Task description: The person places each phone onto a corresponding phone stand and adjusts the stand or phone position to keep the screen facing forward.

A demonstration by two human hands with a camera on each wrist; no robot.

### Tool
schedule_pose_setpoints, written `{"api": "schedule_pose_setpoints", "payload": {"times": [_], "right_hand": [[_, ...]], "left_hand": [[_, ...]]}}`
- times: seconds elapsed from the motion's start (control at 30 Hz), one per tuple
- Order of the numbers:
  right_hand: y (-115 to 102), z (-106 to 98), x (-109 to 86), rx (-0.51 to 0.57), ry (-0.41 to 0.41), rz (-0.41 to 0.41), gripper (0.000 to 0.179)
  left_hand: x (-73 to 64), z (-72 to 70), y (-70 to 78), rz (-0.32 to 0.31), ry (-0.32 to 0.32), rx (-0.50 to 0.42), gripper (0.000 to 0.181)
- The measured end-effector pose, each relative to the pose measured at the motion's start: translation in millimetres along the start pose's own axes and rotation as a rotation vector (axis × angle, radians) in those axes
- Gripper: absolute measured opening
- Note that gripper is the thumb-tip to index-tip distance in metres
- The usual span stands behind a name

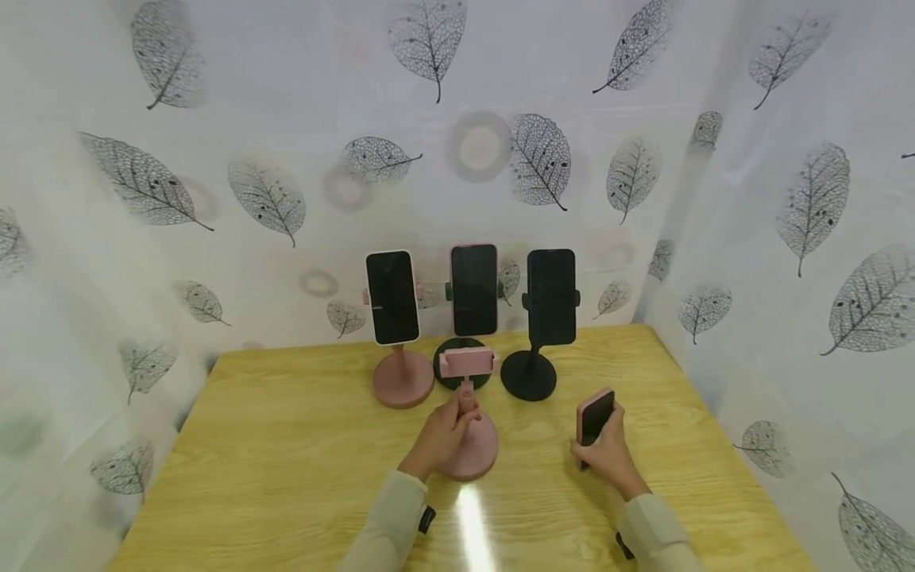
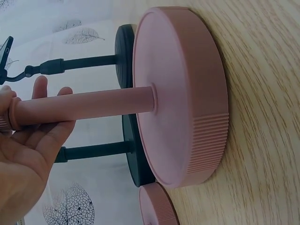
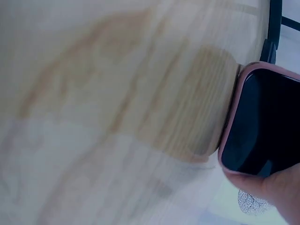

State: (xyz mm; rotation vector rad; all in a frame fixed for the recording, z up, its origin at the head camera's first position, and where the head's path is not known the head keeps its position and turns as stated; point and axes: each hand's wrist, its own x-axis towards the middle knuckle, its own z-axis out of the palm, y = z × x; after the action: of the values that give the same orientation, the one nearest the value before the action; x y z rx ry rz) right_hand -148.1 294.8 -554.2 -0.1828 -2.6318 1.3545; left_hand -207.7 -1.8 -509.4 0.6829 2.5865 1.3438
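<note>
A pink phone stand [image 1: 479,454] stands upright on the table, its phone clamp [image 1: 468,362] holding no phone. My left hand [image 1: 442,437] grips the upper part of its post. In the left wrist view, fingers curl around the pink post [image 2: 103,105] above the round ribbed base [image 2: 164,108]. To the right, my right hand [image 1: 609,454] holds a phone [image 1: 596,416] in a pink case by its sides, screen tilted up. The right wrist view has that phone's dark screen [image 3: 267,122], one end close to the tabletop, with a digit [image 3: 276,187] along its edge.
Behind stand three phones on stands: a white-edged phone [image 1: 392,298] on a pink stand, a pink-edged phone [image 1: 475,290] on a dark one, and a black phone [image 1: 552,296] on a black one. A leaf-patterned curtain [image 1: 322,103] borders the wooden table [image 1: 286,445].
</note>
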Motion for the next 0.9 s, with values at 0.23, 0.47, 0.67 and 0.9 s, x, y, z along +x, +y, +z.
{"api": "schedule_pose_setpoints", "payload": {"times": [0.23, 0.47, 0.67, 0.9], "right_hand": [[7.1, -8.4, -3.1, -0.091, -0.017, -0.103, 0.092], [0.4, -2.7, -7.4, -0.093, -0.055, -0.061, 0.089], [-37.9, -3.4, -17.1, 0.007, -0.043, -0.039, 0.083], [-117.7, -9.5, -30.9, 0.112, 0.099, -0.182, 0.074]], "left_hand": [[3.0, -1.0, -1.4, 0.004, -0.039, -0.135, 0.027], [1.2, -10.1, 1.7, 0.055, 0.039, -0.218, 0.029], [-2.3, -5.6, 6.6, 0.101, 0.021, -0.268, 0.027], [-11.4, 6.9, 15.7, 0.123, -0.011, -0.275, 0.029]]}}
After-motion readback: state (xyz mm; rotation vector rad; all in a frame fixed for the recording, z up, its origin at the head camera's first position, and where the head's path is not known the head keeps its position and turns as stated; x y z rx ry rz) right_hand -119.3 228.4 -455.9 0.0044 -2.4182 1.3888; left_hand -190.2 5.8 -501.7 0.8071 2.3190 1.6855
